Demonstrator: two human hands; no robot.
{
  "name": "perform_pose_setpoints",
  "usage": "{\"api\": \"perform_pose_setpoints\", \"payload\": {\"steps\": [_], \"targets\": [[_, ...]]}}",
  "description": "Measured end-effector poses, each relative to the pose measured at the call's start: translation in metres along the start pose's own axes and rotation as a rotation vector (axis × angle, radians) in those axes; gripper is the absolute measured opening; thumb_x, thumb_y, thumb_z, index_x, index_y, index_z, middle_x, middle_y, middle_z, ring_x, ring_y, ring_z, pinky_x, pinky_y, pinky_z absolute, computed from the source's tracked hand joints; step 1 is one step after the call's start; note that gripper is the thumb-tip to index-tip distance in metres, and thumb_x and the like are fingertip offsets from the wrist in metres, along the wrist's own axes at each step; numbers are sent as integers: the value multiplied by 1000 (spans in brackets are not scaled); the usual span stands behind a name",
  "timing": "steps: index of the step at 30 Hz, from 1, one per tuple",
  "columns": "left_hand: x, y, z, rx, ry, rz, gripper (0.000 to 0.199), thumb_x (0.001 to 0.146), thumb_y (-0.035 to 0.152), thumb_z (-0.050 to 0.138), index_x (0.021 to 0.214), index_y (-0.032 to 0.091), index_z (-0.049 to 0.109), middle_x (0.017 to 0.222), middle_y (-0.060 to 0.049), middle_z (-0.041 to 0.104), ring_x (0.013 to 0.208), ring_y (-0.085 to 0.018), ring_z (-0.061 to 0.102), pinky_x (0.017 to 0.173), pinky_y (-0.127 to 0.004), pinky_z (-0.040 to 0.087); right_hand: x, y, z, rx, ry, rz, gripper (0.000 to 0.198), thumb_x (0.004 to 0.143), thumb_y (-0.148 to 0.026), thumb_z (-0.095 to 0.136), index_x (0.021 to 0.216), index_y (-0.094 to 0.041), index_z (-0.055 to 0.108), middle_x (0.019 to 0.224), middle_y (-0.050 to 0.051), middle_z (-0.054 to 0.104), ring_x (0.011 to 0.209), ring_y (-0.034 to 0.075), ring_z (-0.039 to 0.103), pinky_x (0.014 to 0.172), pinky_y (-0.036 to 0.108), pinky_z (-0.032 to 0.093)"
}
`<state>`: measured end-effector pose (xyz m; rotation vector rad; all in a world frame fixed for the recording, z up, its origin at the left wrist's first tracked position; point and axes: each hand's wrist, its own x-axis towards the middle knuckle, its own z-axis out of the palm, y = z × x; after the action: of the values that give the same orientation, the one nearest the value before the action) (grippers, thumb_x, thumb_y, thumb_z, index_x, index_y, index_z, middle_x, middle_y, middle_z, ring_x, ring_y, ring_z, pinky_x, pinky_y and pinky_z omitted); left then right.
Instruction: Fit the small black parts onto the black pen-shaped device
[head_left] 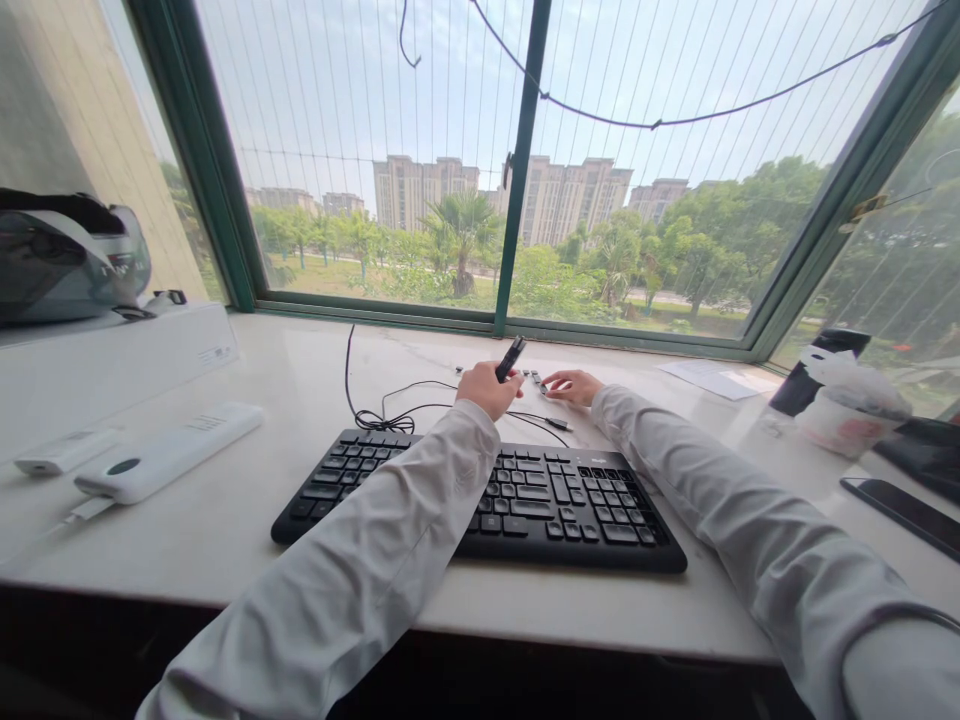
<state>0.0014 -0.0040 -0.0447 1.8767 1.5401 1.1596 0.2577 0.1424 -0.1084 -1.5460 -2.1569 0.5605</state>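
Note:
A black computer keyboard (532,508) lies on the white tabletop under my forearms. Along the top of its number pad, several spots look bare of keycaps. Beyond it, my left hand (486,388) is closed around a short black pen-like tool (511,358), whose end points up and to the right; its exact kind is not clear. My right hand (573,387) rests on the table with fingers stretched out, its fingertips at a few small dark pieces (538,381) that look like keycaps. Whether it pinches one I cannot make out.
A black cable (384,421) coils behind the keyboard, its USB plug (556,425) near my hands. At left lie a white power bank (169,452) and a white box (120,350) bearing a helmet-like object (71,258). A phone (904,512), plastic bag (851,405) and paper (711,379) are at right.

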Motion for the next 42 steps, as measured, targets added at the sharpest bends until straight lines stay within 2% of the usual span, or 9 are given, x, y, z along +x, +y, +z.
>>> {"api": "perform_pose_setpoints", "payload": {"steps": [12,42], "targets": [[-1,0,0,16,4,-10,20,74,35,61,88,23,70,71,1,72,81,-16,65,74,-26,45,2,-3,3,-66,28,12,50,63,-50,73,107,-27,69,99,3,69,87,19,62,82,31,48],[-1,0,0,8,8,-6,19,75,35,61,87,24,70,72,0,72,82,-17,65,75,-28,46,2,-3,3,-69,29,31,52,61,-51,74,106,-26,68,98,3,69,86,18,63,82,30,47]]}}
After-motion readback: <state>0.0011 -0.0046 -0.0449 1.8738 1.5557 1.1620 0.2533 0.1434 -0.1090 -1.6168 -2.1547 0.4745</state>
